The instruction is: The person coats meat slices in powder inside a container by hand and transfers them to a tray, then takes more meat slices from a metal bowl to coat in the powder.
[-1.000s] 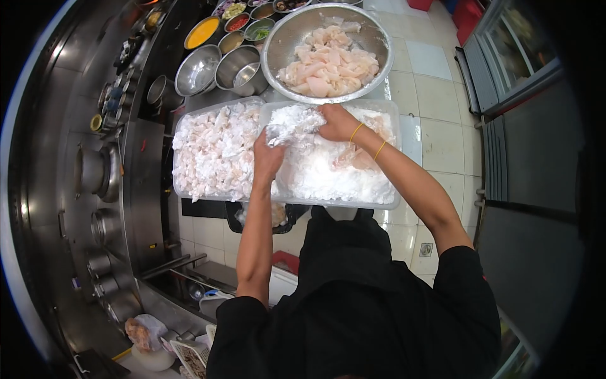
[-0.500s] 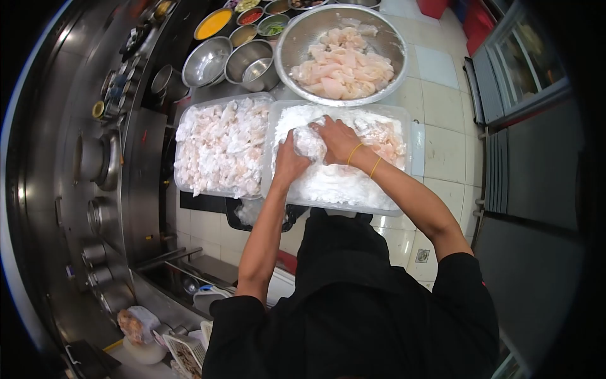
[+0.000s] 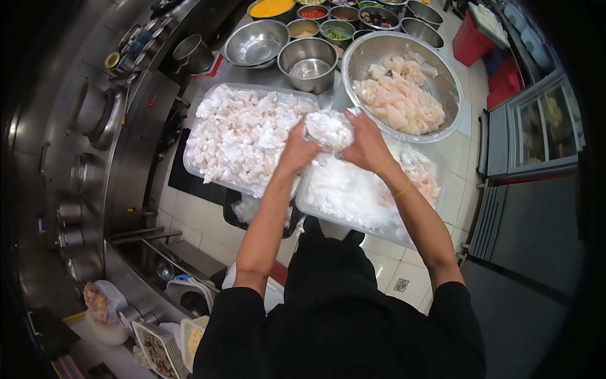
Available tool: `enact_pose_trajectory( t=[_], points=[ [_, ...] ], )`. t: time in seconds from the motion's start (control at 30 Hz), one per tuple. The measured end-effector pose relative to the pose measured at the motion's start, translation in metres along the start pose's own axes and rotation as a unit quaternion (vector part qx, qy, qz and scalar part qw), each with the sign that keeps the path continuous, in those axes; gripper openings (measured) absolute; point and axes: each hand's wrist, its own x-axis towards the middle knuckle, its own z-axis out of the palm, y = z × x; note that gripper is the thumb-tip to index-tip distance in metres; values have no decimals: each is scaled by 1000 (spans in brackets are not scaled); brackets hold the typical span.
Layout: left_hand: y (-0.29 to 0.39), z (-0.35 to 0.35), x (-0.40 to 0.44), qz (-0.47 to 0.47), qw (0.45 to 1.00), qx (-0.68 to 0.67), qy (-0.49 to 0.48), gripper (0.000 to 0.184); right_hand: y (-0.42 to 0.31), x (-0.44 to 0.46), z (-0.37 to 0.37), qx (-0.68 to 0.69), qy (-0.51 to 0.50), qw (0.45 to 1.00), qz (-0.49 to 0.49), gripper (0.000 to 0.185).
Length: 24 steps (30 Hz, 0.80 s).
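Between my two hands is a clump of raw meat pieces [image 3: 329, 129] thickly coated in white powder. My left hand [image 3: 298, 148] presses on its left side, and my right hand [image 3: 368, 144] is curled round its right side. The clump is held over the upper edge of a clear plastic tub with white powder [image 3: 347, 189] and some pink meat [image 3: 421, 170] at its right. Left of my hands, another tub [image 3: 230, 184] is heaped with powder-coated pieces [image 3: 243, 132]. Fingertips are partly hidden behind the clump.
A large metal bowl [image 3: 453, 79] with uncoated pale meat stands at the upper right. Two metal bowls [image 3: 308, 63] and several small ingredient bowls [image 3: 338, 30] sit behind the tubs. A steel counter [image 3: 136, 136] runs along the left, and a refrigerator [image 3: 536, 132] stands at the right.
My hands have lifted the coated clump up from the powder and toward the tub's upper edge. The camera view has turned and shifted, so the tubs appear tilted.
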Motion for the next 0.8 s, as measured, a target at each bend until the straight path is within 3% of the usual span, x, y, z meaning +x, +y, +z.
enact_pose_trajectory(
  t=[0.07, 0.17, 0.3, 0.4, 0.57, 0.67, 0.8],
  points=[
    [11, -37, 18, 7, 1000, -19, 0, 57, -12, 39, 20, -10, 16, 999, -30, 76],
    [10, -95, 53, 25, 998, 50, 27, 54, -23, 100, 56, 21, -49, 999, -11, 81],
    [-14, -156, 102, 19, 974, 221, 55, 50, 4, 162, 130, 17, -87, 996, 13, 80],
    [-17, -178, 121, -26, 888, 454, 65, 56, 16, 186, 164, -25, -124, 991, 48, 74],
    [-24, -208, 133, 5, 853, 518, 59, 60, 12, 194, 168, -126, -215, 964, 96, 63],
    [-7, -219, 135, -1, 855, 513, 78, 58, -13, 190, 148, -133, -210, 964, 98, 68],
    [-2, -227, 143, 2, 856, 510, 87, 56, -3, 183, 175, -142, -159, 977, 8, 71]
  ],
)
